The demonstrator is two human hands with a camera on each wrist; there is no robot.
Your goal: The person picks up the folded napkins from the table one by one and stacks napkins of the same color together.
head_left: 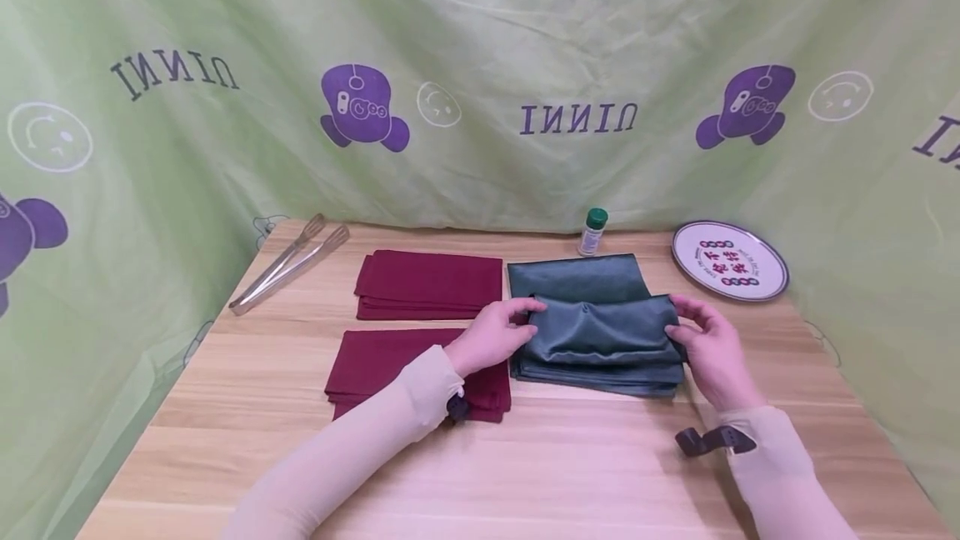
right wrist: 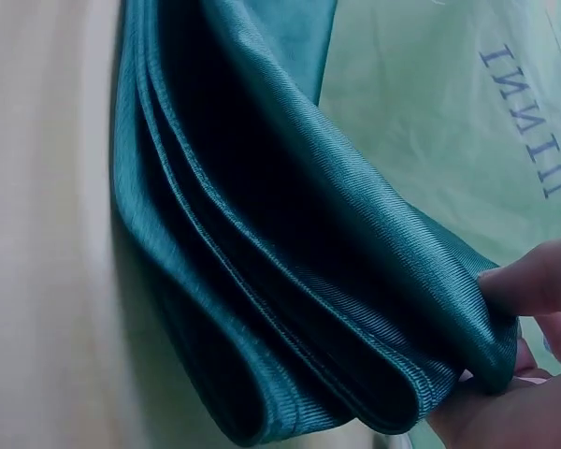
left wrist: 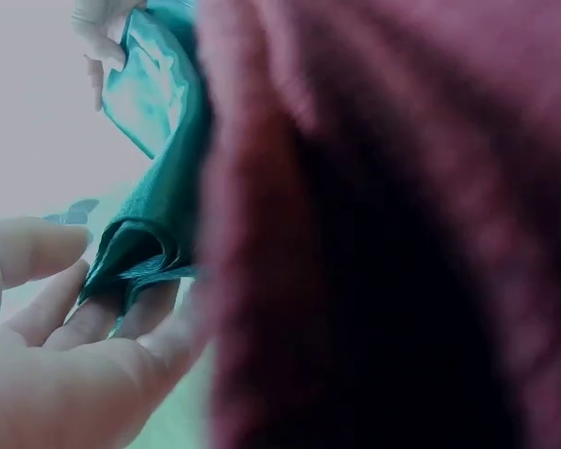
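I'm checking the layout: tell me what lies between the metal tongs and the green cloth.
The far folded dark red cloth lies between the metal tongs and the green cloth, as the head view shows.

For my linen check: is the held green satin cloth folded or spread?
Folded: the green satin cloth shows stacked layers and rounded folds.

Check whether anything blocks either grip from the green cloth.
Nothing visible does: the left grip touches the green cloth at its left edge, and the right grip pinches its right edge.
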